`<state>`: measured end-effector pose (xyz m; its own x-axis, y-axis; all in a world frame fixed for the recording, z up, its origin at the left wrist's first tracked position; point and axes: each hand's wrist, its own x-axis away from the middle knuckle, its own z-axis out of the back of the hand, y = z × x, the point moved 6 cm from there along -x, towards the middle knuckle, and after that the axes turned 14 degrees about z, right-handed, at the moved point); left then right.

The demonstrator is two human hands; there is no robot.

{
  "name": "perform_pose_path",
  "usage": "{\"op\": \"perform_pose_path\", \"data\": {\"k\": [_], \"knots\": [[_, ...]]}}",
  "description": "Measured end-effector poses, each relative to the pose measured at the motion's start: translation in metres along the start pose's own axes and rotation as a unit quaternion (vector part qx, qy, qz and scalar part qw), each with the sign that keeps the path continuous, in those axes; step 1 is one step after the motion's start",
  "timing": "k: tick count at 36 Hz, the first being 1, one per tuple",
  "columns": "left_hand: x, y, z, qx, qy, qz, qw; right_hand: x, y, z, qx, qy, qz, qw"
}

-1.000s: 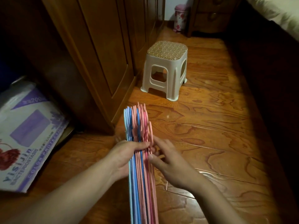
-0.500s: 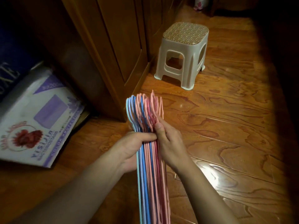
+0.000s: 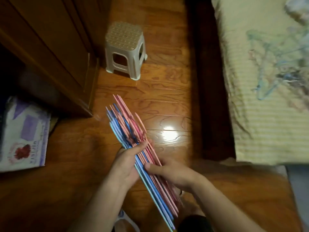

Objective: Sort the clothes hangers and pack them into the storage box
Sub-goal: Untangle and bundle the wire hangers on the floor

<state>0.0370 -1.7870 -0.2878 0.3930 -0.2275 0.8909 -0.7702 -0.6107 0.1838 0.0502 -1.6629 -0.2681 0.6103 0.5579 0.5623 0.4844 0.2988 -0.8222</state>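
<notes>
Though uncountable, hangers [image 3: 133,139] in two hands [image 3: 150,166]

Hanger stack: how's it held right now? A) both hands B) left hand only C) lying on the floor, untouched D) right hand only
A: the left hand and the right hand both grip the stack of pink and blue hangers, one from each side, lifted above the wooden floor.
</notes>
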Motion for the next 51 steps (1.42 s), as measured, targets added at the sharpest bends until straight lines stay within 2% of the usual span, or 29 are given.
{"op": "perform_pose_path", "data": {"k": [2, 4, 9, 15, 17, 20, 23, 26, 29, 34, 38, 44, 51], "knots": [[0.055, -0.01, -0.04, -0.044, -0.031, 0.021, 0.998, 0.057, -0.03, 0.004, -0.017, -0.016, -0.027, 0.999], [0.113, -0.02, -0.084, -0.086, -0.066, 0.024, 0.994, 0.111, -0.06, 0.003, -0.084, -0.022, -0.016, 0.996], [0.207, -0.053, -0.169, -0.179, -0.127, -0.012, 0.976, 0.22, -0.128, -0.01, -0.24, -0.067, 0.077, 0.965], [0.252, -0.115, -0.263, -0.255, -0.147, -0.107, 0.95, 0.333, -0.123, 0.03, -0.236, 0.056, 0.172, 0.955], [0.255, -0.129, -0.284, -0.26, -0.148, -0.146, 0.943, 0.351, -0.117, 0.043, -0.253, 0.082, 0.182, 0.947], [0.26, -0.186, -0.345, -0.257, -0.157, -0.178, 0.937, 0.411, -0.096, 0.089, -0.251, 0.108, 0.185, 0.944], [0.256, -0.246, -0.402, -0.264, -0.159, -0.165, 0.937, 0.472, -0.078, 0.138, -0.232, 0.159, 0.189, 0.941], [0.257, -0.296, -0.46, -0.297, -0.174, -0.154, 0.926, 0.528, -0.063, 0.178, -0.264, 0.204, 0.2, 0.921], [0.265, -0.346, -0.519, -0.305, -0.206, -0.118, 0.922, 0.586, -0.051, 0.218, -0.267, 0.235, 0.212, 0.91], [0.264, -0.407, -0.589, -0.338, -0.274, -0.014, 0.9, 0.643, -0.034, 0.271, -0.274, 0.263, 0.232, 0.896], [0.244, -0.452, -0.636, -0.365, -0.277, 0.015, 0.889, 0.681, -0.008, 0.317, -0.286, 0.291, 0.228, 0.884], [0.206, -0.502, -0.723, -0.366, -0.31, -0.018, 0.877, 0.718, 0.02, 0.402, -0.334, 0.295, 0.255, 0.858], [0.153, -0.552, -0.862, -0.392, -0.329, 0.001, 0.859, 0.763, 0.032, 0.547, -0.389, 0.226, 0.281, 0.848]]}}
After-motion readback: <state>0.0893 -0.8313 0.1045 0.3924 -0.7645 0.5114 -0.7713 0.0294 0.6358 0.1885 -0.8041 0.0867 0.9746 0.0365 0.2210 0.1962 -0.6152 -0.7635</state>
